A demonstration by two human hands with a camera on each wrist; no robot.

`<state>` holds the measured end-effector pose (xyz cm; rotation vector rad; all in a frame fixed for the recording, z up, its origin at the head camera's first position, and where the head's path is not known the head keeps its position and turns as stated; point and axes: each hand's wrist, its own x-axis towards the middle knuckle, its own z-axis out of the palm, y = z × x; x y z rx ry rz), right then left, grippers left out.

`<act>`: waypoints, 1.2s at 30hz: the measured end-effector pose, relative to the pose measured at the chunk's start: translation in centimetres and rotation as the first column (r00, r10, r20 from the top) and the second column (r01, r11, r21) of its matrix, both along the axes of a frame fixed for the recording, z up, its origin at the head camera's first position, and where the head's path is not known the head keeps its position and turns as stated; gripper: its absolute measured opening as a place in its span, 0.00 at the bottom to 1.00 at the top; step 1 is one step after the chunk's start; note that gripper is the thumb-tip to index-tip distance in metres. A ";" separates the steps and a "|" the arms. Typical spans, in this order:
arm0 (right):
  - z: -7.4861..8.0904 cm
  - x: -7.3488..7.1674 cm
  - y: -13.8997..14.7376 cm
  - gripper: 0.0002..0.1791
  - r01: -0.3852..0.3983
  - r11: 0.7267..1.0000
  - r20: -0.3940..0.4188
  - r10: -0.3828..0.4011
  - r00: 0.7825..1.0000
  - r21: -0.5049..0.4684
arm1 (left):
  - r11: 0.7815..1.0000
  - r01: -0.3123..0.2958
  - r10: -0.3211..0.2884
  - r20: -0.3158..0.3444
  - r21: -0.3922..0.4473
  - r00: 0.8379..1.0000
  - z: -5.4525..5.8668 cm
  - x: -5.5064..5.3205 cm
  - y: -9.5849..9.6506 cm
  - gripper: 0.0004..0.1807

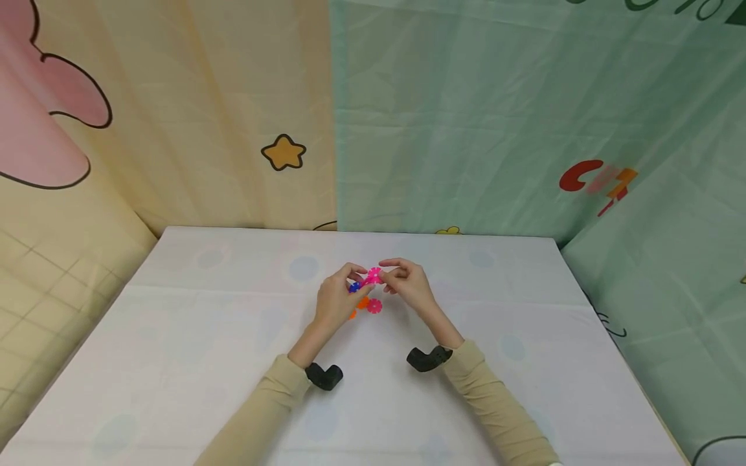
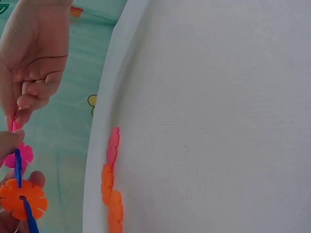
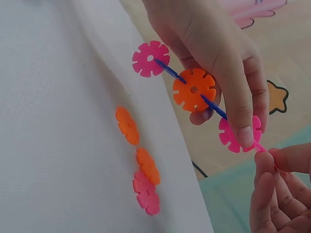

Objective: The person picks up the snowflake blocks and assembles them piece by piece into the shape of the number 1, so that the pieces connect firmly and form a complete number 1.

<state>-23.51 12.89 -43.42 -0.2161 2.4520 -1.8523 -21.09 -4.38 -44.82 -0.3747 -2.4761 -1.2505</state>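
Over the middle of the table, my left hand (image 1: 335, 299) holds a chain of notched snowflake discs. Along the chain in the right wrist view run a pink disc (image 3: 151, 58), a blue disc (image 3: 170, 72) seen edge-on, an orange disc (image 3: 194, 90), another blue disc (image 3: 214, 107) and a pink disc (image 3: 231, 136) under the left thumb. My right hand (image 1: 412, 286) pinches a further pink disc (image 3: 260, 146), turned edge-on, at that end of the chain. It meets the pink disc by the left thumb; how deep their slots interlock is hidden by the fingers.
Below the hands, two orange discs (image 3: 127, 125) and a pink disc (image 3: 146, 193) lie in a row on the white-covered table (image 1: 192, 362). Printed curtains (image 1: 466, 129) hang behind the table's far edge. A black wrist mount (image 1: 324, 376) sits on each wrist.
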 end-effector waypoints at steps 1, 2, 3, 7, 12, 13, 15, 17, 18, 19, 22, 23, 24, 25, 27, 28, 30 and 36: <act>0.0 0.0 -0.1 0.16 0.001 1.000 0.000 -0.001 1.000 0.000 | 1.000 -0.011 0.011 -0.010 -0.024 1.000 0.0 0.0 0.0 0.16; 0.0 0.1 -0.1 0.16 0.002 1.000 -0.001 -0.002 1.000 0.001 | 0.999 -0.019 0.018 -0.019 -0.044 1.000 0.0 0.1 0.0 0.16; 0.1 0.2 -0.2 0.15 0.004 1.000 -0.002 -0.004 1.000 0.005 | 0.998 -0.024 0.022 -0.026 -0.059 0.999 0.1 0.1 0.0 0.16; 0.3 0.4 -0.3 0.15 -0.007 1.000 -0.011 0.007 1.000 0.010 | 0.997 -0.023 0.020 -0.039 -0.079 0.999 0.2 0.1 -0.1 0.15; 0.2 0.3 -0.2 0.15 -0.022 0.999 -0.043 0.023 0.999 0.027 | 0.997 -0.024 0.021 -0.036 -0.071 0.999 0.1 -0.1 -0.4 0.14; 0.2 0.3 -0.2 0.15 -0.019 0.999 -0.048 0.020 0.999 0.031 | 0.997 -0.025 0.022 -0.037 -0.070 0.999 0.1 -0.1 -0.4 0.14; 0.0 0.3 0.0 0.16 -0.008 0.999 -0.053 0.010 0.999 0.040 | 0.998 -0.024 0.023 -0.024 -0.058 0.999 0.1 -0.1 -0.6 0.14; -0.1 0.4 0.1 0.16 0.000 0.999 -0.053 0.002 0.999 0.051 | 0.999 -0.023 0.023 -0.004 -0.039 1.000 0.1 -0.1 -0.7 0.14; -0.3 0.4 0.2 0.16 0.003 0.998 -0.051 0.000 0.999 0.060 | 0.999 -0.022 0.022 0.007 -0.029 1.000 0.1 -0.1 -0.8 0.14; -0.4 0.5 0.2 0.16 0.003 0.997 -0.049 0.001 0.999 0.073 | 1.000 -0.022 0.022 0.021 -0.020 1.000 0.0 0.0 -0.9 0.14; -0.7 0.7 0.4 0.14 -0.002 0.992 -0.053 0.009 0.999 0.125 | 1.000 -0.019 0.019 0.052 0.004 0.998 0.1 0.1 -1.1 0.14; -1.0 0.7 0.4 0.13 -0.005 0.989 -0.054 0.013 0.998 0.146 | 1.000 -0.019 0.018 0.058 0.007 0.998 0.0 0.1 -1.2 0.14; -1.1 0.7 0.4 0.12 -0.008 0.986 -0.055 0.018 0.998 0.167 | 1.000 -0.018 0.017 0.064 0.012 0.998 0.1 0.1 -1.2 0.14; -1.3 0.8 0.4 0.12 -0.012 0.982 -0.053 0.023 0.998 0.189 | 1.000 -0.017 0.016 0.068 0.014 0.998 0.1 0.1 -1.3 0.13; -1.6 0.8 0.5 0.12 -0.029 0.971 -0.040 0.040 0.998 0.237 | 1.000 -0.019 0.017 0.075 0.019 0.997 0.1 0.1 -1.4 0.13; -1.8 0.9 0.6 0.12 -0.042 0.965 -0.027 0.050 0.998 0.259 | 1.000 -0.020 0.018 0.080 0.022 0.997 0.1 0.2 -1.4 0.13; -2.2 0.9 0.7 0.13 -0.070 0.951 -0.008 0.076 0.997 0.302 | 0.999 -0.022 0.020 0.090 0.027 0.996 0.1 0.2 -1.6 0.13; -2.8 1.1 0.8 0.16 -0.116 0.924 0.030 0.113 0.993 0.363 | 0.998 -0.012 0.004 0.129 0.058 0.992 0.0 0.2 -1.8 0.12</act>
